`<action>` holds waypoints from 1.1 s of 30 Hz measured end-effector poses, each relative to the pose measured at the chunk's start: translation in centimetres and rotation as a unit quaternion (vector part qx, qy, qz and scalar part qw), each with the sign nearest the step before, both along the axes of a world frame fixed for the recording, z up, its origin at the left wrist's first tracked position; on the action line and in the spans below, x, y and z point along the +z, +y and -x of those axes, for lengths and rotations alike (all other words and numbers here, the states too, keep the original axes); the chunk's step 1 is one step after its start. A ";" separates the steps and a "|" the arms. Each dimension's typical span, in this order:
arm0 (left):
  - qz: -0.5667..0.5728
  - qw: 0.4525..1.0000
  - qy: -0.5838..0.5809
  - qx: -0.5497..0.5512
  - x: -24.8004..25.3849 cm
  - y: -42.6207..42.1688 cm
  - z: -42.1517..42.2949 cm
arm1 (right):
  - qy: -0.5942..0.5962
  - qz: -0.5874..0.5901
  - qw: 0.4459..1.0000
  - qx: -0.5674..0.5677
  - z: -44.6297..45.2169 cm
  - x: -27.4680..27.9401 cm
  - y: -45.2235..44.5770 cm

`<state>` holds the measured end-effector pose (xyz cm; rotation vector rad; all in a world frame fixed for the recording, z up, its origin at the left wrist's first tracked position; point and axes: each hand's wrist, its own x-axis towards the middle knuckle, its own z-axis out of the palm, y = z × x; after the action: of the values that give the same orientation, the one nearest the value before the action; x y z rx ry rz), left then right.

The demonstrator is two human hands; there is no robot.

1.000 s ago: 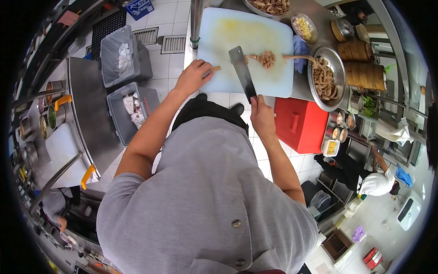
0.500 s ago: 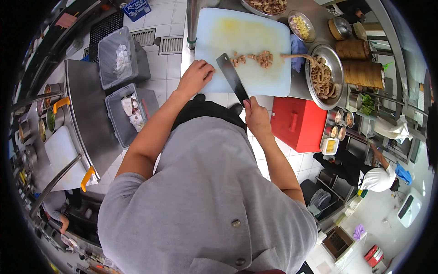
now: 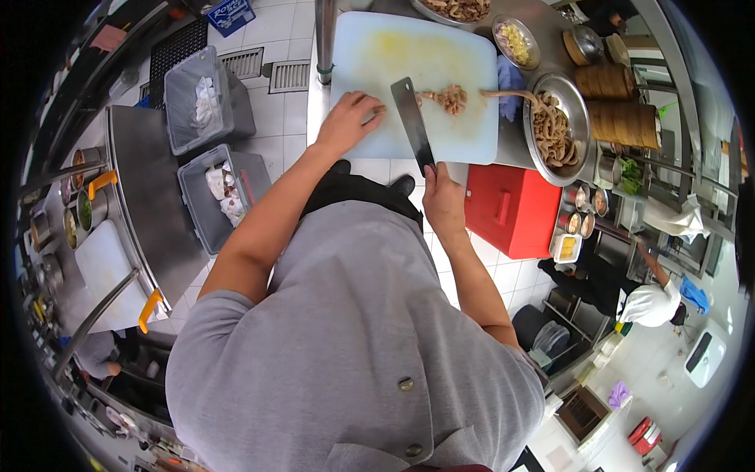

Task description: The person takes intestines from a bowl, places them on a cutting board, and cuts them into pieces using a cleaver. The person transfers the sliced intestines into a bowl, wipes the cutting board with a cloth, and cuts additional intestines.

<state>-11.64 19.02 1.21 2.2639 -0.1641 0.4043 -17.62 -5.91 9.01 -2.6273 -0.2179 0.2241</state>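
Right hand (image 3: 444,197) gripping cleaver (image 3: 414,122) over board (image 3: 393,55) — chopped meat (image 3: 451,99) right of board's middle. Left hand (image 3: 352,122) half-open, nothing visible held, board's left side — tuck fingertips.

Chopped brown meat (image 3: 452,99) lies beside the dark cleaver (image 3: 412,119).

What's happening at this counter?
A person holds a broad-bladed knife in the right hand, above a white cutting board. The left hand is at the board's left side; whether it holds anything is unclear. Small cut pieces lie on the board, and a long strip runs from it to a metal bowl of similar strips.
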 end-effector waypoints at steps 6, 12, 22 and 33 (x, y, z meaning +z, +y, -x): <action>-0.012 0.999 -0.013 0.042 0.9 3.0 2.5 | -0.026 0.008 1.000 0.003 1.4 1.7 1.5; -0.020 1.000 -0.007 0.021 2.2 3.5 2.5 | 0.028 0.092 0.995 0.029 0.5 -0.1 0.6; 0.007 0.997 0.040 0.067 4.1 5.7 7.0 | 0.034 -0.029 0.994 -0.103 1.5 3.7 -4.3; -0.048 0.994 0.087 0.049 0.8 -0.8 4.2 | -0.090 0.080 0.979 -0.166 0.0 -1.1 -8.7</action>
<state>-15.80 18.23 2.04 2.3952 0.0168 0.2533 -17.59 -14.62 7.93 -2.7920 0.1868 -0.1148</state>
